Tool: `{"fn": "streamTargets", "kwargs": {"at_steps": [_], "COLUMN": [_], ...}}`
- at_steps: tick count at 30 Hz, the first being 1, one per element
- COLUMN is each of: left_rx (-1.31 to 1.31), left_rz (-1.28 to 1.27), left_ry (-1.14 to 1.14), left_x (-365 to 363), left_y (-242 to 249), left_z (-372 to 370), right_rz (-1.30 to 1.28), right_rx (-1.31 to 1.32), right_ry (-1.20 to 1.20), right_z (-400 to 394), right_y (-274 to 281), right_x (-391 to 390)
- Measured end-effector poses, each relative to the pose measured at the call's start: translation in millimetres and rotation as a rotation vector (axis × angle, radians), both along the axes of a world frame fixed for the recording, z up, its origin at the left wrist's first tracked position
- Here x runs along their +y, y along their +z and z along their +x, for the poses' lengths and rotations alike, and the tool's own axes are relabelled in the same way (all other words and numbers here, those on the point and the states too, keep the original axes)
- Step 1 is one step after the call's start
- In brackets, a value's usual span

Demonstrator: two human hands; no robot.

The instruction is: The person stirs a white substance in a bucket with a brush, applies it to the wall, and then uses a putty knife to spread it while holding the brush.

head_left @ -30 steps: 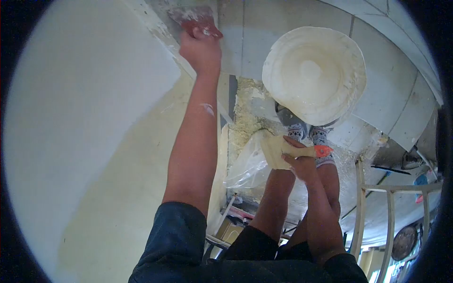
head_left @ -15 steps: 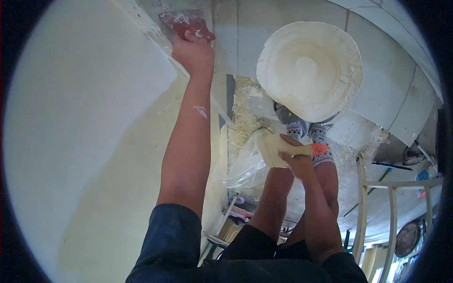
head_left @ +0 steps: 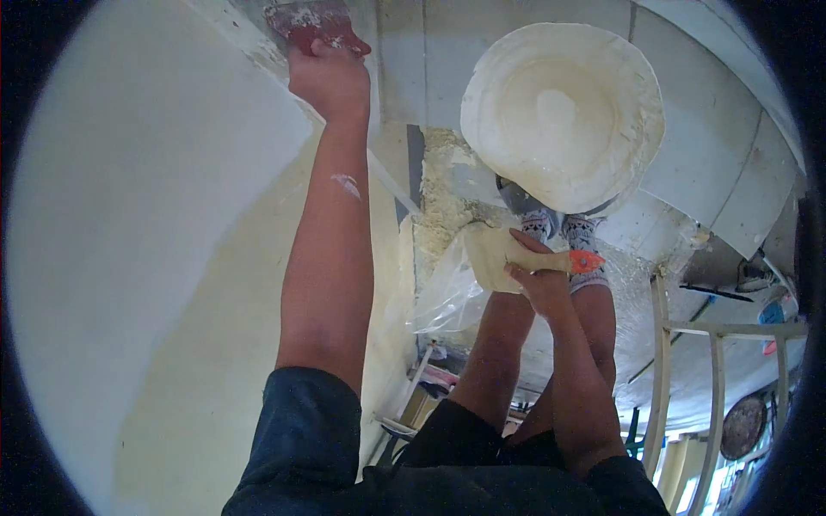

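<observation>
My left hand (head_left: 334, 84) is stretched far forward, its fingers closed on a red putty knife (head_left: 317, 27) smeared with white. The knife's wide blade lies by the wall's far edge; whether it touches cannot be made out. Nearer my body, my right hand (head_left: 546, 291) grips the handle of a second, wider putty knife (head_left: 492, 260) with an orange handle end. Pale putty seems to coat that blade. To the left runs a wall (head_left: 172, 172), part white and part cream. A putty-coated bucket (head_left: 484, 95) stands ahead of my feet, pale material inside.
Clear plastic sheeting (head_left: 446, 297) hangs beside the right-hand knife. Pale putty lumps (head_left: 437, 185) cover the floor near the wall. A cream metal railing (head_left: 661, 361) rises at the right. Large tiles (head_left: 714, 129) lie beyond the bucket.
My left hand and the red putty knife have shifted slightly up and left in view. The right hand still holds its knife, hardly moved.
</observation>
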State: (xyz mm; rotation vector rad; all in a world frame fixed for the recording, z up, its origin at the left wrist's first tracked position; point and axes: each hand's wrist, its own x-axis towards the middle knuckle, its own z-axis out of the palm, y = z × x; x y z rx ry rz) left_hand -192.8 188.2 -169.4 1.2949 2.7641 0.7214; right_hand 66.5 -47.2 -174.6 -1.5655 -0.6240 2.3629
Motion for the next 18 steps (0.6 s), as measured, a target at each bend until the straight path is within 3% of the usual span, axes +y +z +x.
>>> {"fn": "streamTargets", "kwargs": {"at_steps": [3,6,11,12,13,15,18], "left_rx": [0.065,-0.03,0.068,-0.139,-0.137,0.062,-0.043], "left_rz": [-0.096,-0.03,0.081,0.134,0.137,0.045,0.024], "left_ry": [0.034,0.002,-0.084,0.002,-0.002,0.027,-0.006], "left_x": [4.7,6.7,4.8,8.2,11.2,19.1,29.2], "left_y": [-0.5,-2.1,-6.2,-5.9,-5.0,-1.8,-4.5], "left_z": [-0.2,0.5,-0.2,0.5,-0.1,3.7,5.1], "right_rz": [0.013,-0.022,0.006,0.025,0.028,-0.001,0.054], "right_rx": [-0.003,-0.01,-0.021,-0.009,-0.006,-0.034,-0.014], "right_ry": [0.015,-0.051,-0.044,-0.061,-0.065,0.01,-0.045], "right_z": [-0.6,-3.0,-4.3,-5.3,-5.4,-4.1,-3.3], "right_y": [-1.2,2.9,-1.0,1.0,2.6,3.5,-1.1], "right_x": [2.9,6.1,5.9,8.6,10.7,13.6,7.3]}}
